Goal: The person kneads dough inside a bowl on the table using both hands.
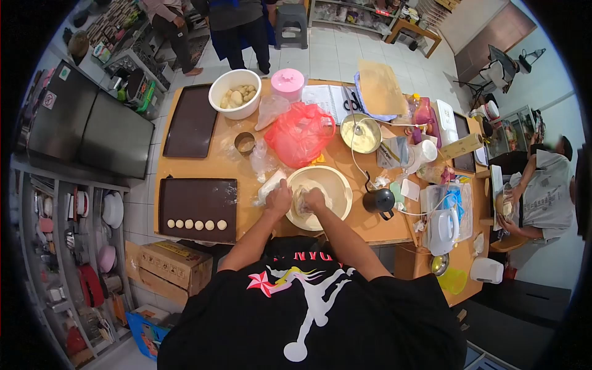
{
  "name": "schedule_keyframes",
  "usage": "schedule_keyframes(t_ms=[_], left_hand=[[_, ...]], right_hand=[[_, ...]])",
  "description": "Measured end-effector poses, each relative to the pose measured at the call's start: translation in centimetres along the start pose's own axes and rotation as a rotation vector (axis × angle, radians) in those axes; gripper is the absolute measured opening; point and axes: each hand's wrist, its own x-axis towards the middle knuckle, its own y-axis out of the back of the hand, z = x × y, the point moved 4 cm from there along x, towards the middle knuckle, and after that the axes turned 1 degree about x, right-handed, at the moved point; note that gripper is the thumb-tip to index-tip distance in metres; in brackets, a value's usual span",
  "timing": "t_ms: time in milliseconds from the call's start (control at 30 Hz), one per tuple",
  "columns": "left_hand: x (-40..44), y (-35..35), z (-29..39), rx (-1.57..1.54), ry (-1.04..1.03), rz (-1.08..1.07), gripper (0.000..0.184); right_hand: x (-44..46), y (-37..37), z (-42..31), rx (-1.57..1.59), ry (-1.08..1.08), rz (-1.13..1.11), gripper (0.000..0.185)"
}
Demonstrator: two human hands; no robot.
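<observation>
A cream-coloured mixing bowl (343, 209) stands at the table's near side, with pale floury dough (319, 188) inside. My left hand (279, 198) is closed at the bowl's left rim. Down in the bowl, my right hand (313, 200) has its fingers curled into the dough, and the fingertips are partly hidden. A white plastic bag (269, 185) lies just beyond my left hand. On the left, a dark baking tray (197, 200) carries a row of several small round dough balls (199, 226).
Beyond the bowl lie a red plastic bag (299, 134), a white tub of dough balls (217, 92) and a steel bowl (362, 148). A black pot (378, 200) stands right of the mixing bowl. Another person (546, 191) works at the far right; others stand behind the table.
</observation>
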Motion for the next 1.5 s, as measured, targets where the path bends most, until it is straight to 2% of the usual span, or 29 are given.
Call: schedule_keyframes(t_ms=[33,67,167,233,300,367,567,733,800,1033,1067,1200,1300,1500], left_hand=[[0.1,-0.1,0.0,-0.005,-0.003,0.003,0.028],[0.1,-0.2,0.0,-0.01,-0.007,0.006,0.028],[0.3,-0.4,-0.3,-0.009,-0.009,0.015,0.029],[0.3,-0.9,-0.6,0.0,-0.009,0.021,0.029],[0.7,-1.1,-0.8,-0.007,-0.013,0.031,0.029],[0.7,-1.3,-0.9,-0.032,-0.014,0.034,0.029],[0.5,-1.1,-0.6,-0.031,0.014,0.047,0.03],[0.2,-0.6,-0.4,-0.023,0.002,0.046,0.03],[0.3,-0.4,-0.2,-0.036,0.006,0.04,0.03],[0.4,-0.7,-0.5,-0.055,0.027,0.04,0.032],[0.5,-0.8,-0.4,-0.053,0.04,0.032,0.032],[0.4,-0.6,-0.2,-0.052,0.038,0.044,0.03],[0.2,-0.7,-0.4,-0.057,0.024,0.059,0.029],[0.2,-0.9,-0.6,-0.02,0.033,0.041,0.028]], right_hand=[[1.2,-0.3,1.2,0.158,-0.079,-0.09,0.036],[2.5,-1.4,3.2,0.601,-0.153,-0.142,0.036],[0.4,0.4,2.7,1.118,-0.32,-0.295,0.037],[4.0,2.0,7.5,0.446,-0.032,0.06,0.037],[3.2,3.9,6.9,-0.039,0.157,0.204,0.037],[-3.4,7.7,1.8,-0.328,0.241,0.147,0.036],[0.4,4.3,-0.5,-0.291,0.568,0.018,0.033],[-5.2,3.6,-6.1,-0.481,0.712,-0.161,0.028],[-7.5,3.8,-6.8,-0.629,0.75,-0.215,0.034],[-10.7,3.7,-2.0,-0.827,0.79,-0.267,0.027],[-11.0,3.5,-1.2,-0.76,0.812,-0.22,0.018],[-12.0,2.9,-2.2,-0.777,0.678,-0.142,0.02],[-12.0,2.4,-3.8,-0.919,0.596,-0.128,0.023],[-8.3,1.1,-4.7,-0.704,0.289,-0.119,0.023]])
